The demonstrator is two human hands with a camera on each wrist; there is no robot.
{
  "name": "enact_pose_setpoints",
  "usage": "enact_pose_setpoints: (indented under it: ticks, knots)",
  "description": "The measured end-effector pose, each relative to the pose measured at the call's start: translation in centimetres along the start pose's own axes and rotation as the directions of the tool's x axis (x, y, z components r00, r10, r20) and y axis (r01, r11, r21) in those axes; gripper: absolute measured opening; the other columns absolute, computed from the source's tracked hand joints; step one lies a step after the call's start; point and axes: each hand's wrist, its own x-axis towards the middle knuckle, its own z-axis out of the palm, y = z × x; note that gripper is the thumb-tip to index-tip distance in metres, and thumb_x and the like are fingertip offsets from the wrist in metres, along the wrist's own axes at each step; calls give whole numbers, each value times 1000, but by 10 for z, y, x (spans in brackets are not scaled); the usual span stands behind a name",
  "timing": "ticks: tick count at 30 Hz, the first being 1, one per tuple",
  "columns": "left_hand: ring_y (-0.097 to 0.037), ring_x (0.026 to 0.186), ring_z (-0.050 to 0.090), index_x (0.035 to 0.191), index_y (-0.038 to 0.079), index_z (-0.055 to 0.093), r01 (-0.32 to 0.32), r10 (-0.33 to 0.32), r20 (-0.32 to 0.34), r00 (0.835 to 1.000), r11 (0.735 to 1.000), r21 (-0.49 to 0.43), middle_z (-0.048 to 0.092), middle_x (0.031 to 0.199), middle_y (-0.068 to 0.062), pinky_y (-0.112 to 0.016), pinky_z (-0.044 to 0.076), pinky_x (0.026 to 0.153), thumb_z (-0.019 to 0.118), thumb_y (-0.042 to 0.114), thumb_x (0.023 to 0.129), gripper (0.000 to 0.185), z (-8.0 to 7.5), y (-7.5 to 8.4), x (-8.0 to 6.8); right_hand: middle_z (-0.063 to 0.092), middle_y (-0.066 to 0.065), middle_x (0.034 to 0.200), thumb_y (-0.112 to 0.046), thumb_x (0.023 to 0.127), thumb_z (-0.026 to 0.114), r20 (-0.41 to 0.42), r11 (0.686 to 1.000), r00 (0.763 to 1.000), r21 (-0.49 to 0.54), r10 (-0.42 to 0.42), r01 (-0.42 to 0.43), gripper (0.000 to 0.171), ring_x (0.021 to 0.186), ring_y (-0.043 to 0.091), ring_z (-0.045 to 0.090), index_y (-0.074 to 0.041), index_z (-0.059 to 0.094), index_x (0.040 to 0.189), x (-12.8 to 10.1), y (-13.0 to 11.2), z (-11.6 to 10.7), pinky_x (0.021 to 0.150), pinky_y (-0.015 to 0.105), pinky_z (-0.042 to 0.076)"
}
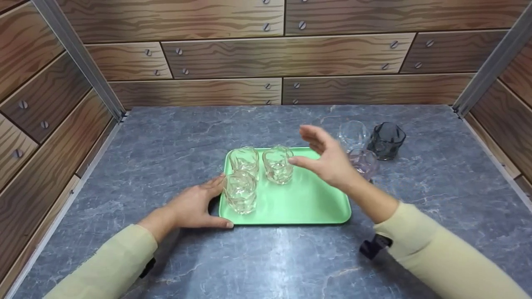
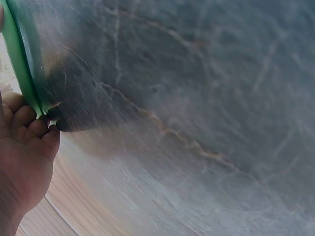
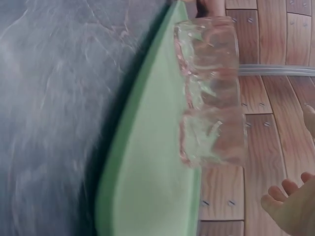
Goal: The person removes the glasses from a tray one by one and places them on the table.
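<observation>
A green tray [image 1: 307, 203] lies on the table, with three clear wavy glasses on its left part. One glass [image 1: 244, 162] stands at the back left, one [image 1: 241, 195] at the front left, and one [image 1: 278, 166] right of the back one. My left hand [image 1: 191, 207] holds the tray's left edge, its thumb at the front corner; the left wrist view shows bent fingers [image 2: 37, 125] against the rim. Over the tray's right back part, my right hand [image 1: 328, 160] is raised with fingers spread and nothing in it. Its thumb overlaps the nearest glass in the head view; contact is unclear.
Right of the tray stand a clear glass [image 1: 352, 135], a dark grey glass [image 1: 386, 141] and a pinkish glass [image 1: 363, 162], the last partly behind my right hand. Wood-patterned walls [image 1: 282, 58] enclose the grey marbled table [image 1: 174, 137] at the back and sides.
</observation>
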Motion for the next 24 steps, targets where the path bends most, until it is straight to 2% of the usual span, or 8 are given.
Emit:
enact_pose_setpoints:
  ticks: [9, 16, 24]
  knots:
    - [-38, 157, 28, 166, 2, 30, 6, -6, 8, 1000, 1000, 4, 25, 172, -19, -54, 30, 125, 75, 80, 79, 126, 1, 0, 1, 45, 15, 163, -20, 85, 92, 44, 997, 996, 4, 78, -78, 94, 150, 35, 42, -3, 40, 161, 6, 19, 28, 126, 47, 32]
    - [-38, 156, 29, 165, 0, 31, -8, 8, -4, 1000, 1000, 6, 26, 171, -20, -53, 31, 125, 76, 80, 79, 126, 1, -1, 1, 40, 17, 166, -24, 84, 94, 72, 989, 986, 3, 150, -151, 101, 153, 34, 38, -6, 35, 165, 8, 28, 40, 127, 43, 30]
    - [-38, 156, 29, 164, 0, 32, -11, 11, -12, 1000, 1000, 13, 26, 171, -18, -54, 32, 124, 75, 81, 78, 126, 2, -1, 1, 34, 12, 170, -28, 80, 96, 77, 979, 976, -37, 203, -201, 109, 152, 36, 38, -11, 33, 167, 10, 34, 49, 125, 44, 33]
